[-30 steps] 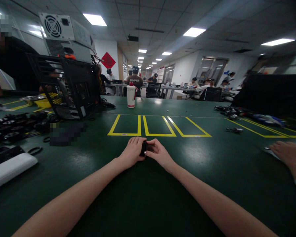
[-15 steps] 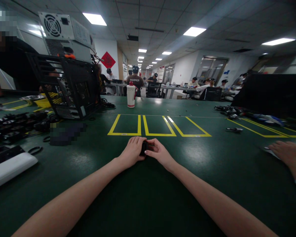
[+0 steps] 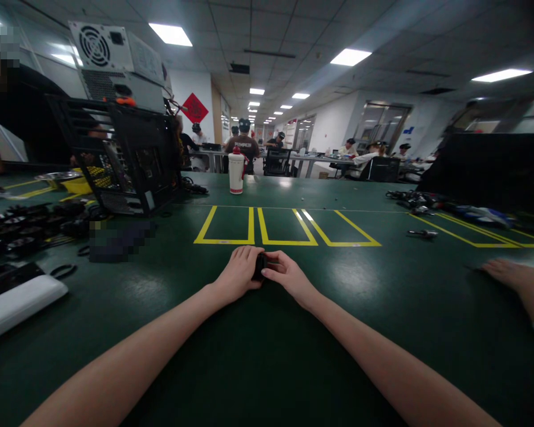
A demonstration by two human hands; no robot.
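Between my two hands is a small, dark, rounded object (image 3: 260,267), mostly covered by fingers, so its kind does not show. My left hand (image 3: 241,268) wraps round its left side, with the back of the hand upward. From the right, my right hand (image 3: 286,271) grips it between thumb and fingers. Both hands are low over the green table (image 3: 276,356), just in front of the yellow tape outlines (image 3: 289,243).
A computer case (image 3: 137,160) with a power supply (image 3: 115,50) on top stands left. Behind the tape is a white cup (image 3: 236,172). Black parts (image 3: 22,228) and a white object (image 3: 22,305) lie left. Another person's hand (image 3: 511,279) rests at right, near a metal tool (image 3: 422,233).
My hands and the dark object have hardly moved. At the right, the other person's hand has shifted slightly, and the shiny piece near its fingers is less visible.
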